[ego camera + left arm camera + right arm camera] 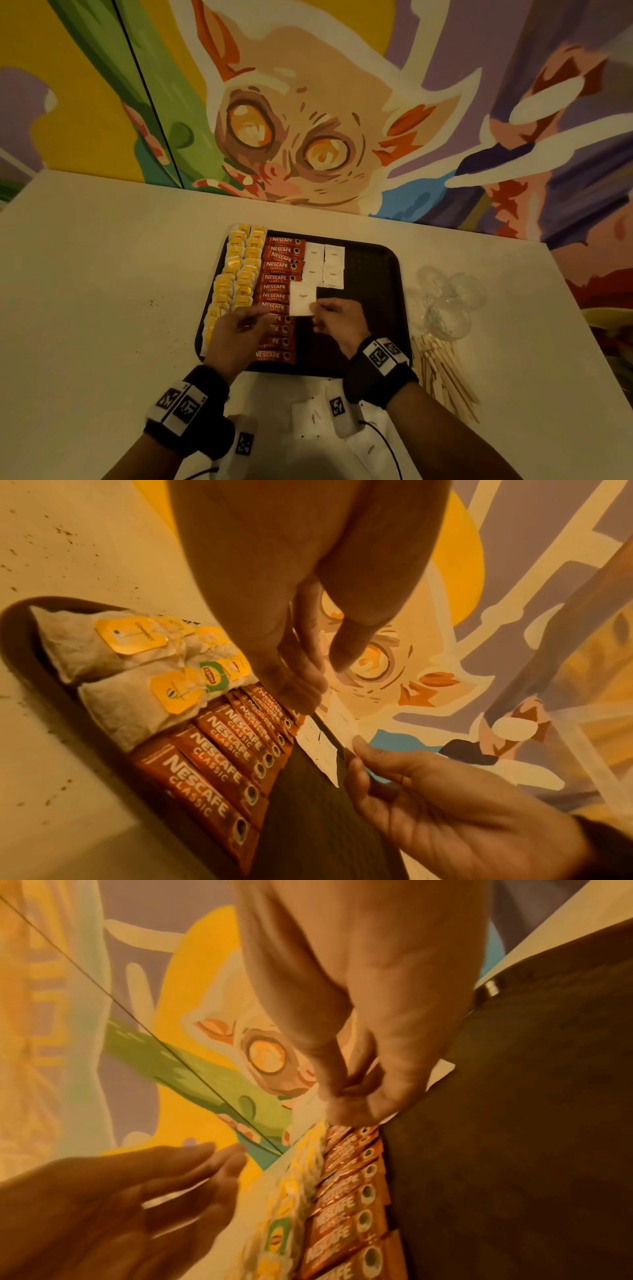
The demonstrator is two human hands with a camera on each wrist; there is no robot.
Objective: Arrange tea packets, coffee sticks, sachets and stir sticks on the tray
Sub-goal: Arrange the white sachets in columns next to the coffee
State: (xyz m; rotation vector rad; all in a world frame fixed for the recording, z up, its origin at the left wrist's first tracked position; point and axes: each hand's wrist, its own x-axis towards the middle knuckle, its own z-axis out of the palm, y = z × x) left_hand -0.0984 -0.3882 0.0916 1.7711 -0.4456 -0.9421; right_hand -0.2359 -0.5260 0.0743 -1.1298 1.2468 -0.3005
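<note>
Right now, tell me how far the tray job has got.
Done: tea bags and coffee sticks fill the left columns of the tray, and four sugar sachets lie beside them. In hand: the right hand pinches a fifth sachet over the tray; the left hand hovers open. Left: more sachets and the stir sticks wait on the table.
</note>
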